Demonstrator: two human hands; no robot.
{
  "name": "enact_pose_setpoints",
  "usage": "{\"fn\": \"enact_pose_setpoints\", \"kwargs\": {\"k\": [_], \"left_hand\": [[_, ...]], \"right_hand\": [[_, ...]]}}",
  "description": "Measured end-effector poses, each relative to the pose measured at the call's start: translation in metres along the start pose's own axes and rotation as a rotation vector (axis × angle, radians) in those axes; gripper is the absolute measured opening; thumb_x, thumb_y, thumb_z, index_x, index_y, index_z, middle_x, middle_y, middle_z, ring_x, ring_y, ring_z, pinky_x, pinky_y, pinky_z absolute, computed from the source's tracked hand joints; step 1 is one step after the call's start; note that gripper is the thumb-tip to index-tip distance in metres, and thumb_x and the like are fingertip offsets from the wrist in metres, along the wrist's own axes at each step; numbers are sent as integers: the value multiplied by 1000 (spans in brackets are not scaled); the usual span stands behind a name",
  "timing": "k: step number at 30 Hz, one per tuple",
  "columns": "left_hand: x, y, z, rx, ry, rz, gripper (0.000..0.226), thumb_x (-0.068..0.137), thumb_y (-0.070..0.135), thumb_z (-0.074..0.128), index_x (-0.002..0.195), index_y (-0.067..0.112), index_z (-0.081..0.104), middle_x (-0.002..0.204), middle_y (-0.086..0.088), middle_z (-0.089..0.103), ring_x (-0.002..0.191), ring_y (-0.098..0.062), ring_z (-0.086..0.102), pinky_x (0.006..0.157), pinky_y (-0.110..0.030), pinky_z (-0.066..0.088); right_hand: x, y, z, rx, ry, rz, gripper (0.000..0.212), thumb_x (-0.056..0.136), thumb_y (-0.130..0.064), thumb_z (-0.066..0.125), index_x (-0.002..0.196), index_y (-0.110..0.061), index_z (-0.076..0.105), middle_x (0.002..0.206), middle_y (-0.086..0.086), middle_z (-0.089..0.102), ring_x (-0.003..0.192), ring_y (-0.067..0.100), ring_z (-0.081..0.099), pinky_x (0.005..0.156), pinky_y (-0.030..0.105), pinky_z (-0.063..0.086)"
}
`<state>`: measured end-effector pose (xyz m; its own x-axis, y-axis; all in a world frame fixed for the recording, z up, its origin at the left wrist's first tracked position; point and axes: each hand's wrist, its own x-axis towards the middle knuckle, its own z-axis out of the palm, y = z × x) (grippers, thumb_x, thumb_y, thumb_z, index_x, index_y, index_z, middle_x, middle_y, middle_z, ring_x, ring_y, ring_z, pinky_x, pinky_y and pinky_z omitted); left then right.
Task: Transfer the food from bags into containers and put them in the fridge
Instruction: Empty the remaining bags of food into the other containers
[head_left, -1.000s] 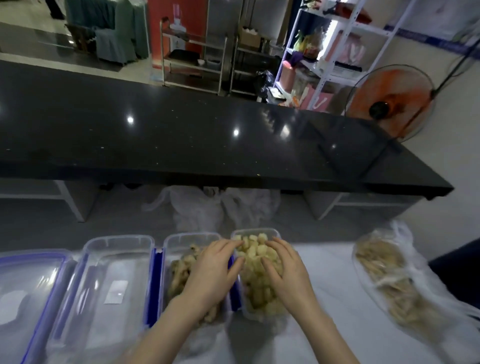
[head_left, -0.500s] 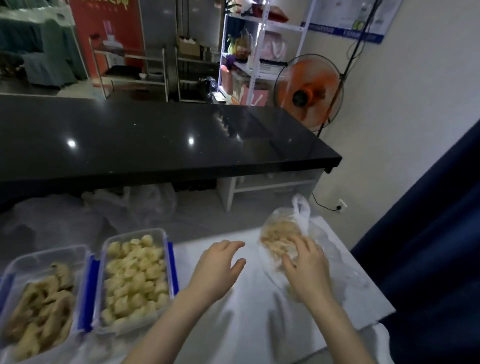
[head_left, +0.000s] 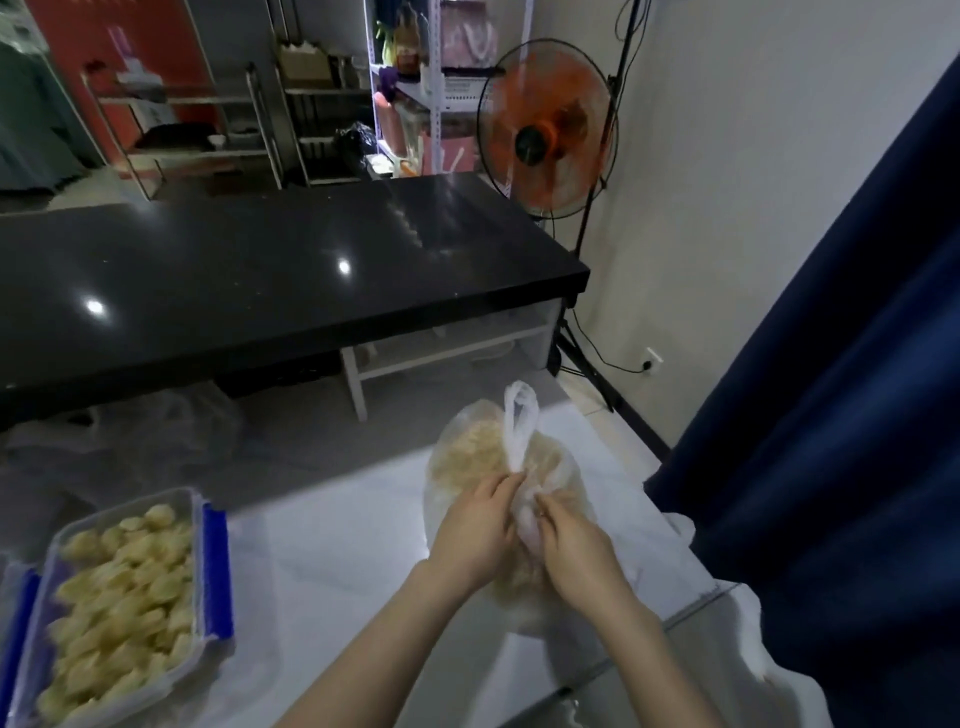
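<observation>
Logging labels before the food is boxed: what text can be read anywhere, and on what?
None can be read.
Red poster: light marks, too blurred.
Shelf goods: any labels too small.
Bag and container: no print visible.

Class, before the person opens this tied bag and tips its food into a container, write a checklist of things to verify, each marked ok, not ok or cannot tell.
1. Both hands on the knot: left hand and right hand pinch the plastic bag at its tied neck. Ok.
2. Knot undone: handles look tied. Not ok.
3. Bag resting on the white table: ok.
4. Empty container within reach: only the filled container shows. Cannot tell.
5. Bag free of tears: cannot tell.
</observation>
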<state>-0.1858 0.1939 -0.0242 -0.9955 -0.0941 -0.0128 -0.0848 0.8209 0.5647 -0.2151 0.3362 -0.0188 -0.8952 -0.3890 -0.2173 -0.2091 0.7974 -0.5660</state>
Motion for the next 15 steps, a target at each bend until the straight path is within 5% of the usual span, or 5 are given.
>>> {"fn": "enact_pose_setpoints", "kwargs": {"k": [7,11,15], "left_hand": [[-29,-21,-13,-70,177,-66,25,83,22,66,107,21,59,97,8,57,85,-11,56,73,-20,42],[-57,-36,-44,-71,332,-60,11,86,20,66,96,21,62,84,8,50,73,-7,51,70,-20,42],[-87,-54,-78,-92,496,-104,4,87,22,66,90,22,63,85,11,52,74,-4,52,67,-14,42]], "right_hand": [[-8,-11,16,-86,27,-187,48,88,-38,55,134,-41,43,127,-6,52,115,14,49,99,32,41],[-6,-44,18,-22,131,-364,26,83,-37,65,109,-34,65,109,-8,60,100,14,53,84,25,40],[-4,-75,15,107,147,-458,9,84,-30,68,92,-30,66,88,-14,58,83,13,55,73,30,47]]}}
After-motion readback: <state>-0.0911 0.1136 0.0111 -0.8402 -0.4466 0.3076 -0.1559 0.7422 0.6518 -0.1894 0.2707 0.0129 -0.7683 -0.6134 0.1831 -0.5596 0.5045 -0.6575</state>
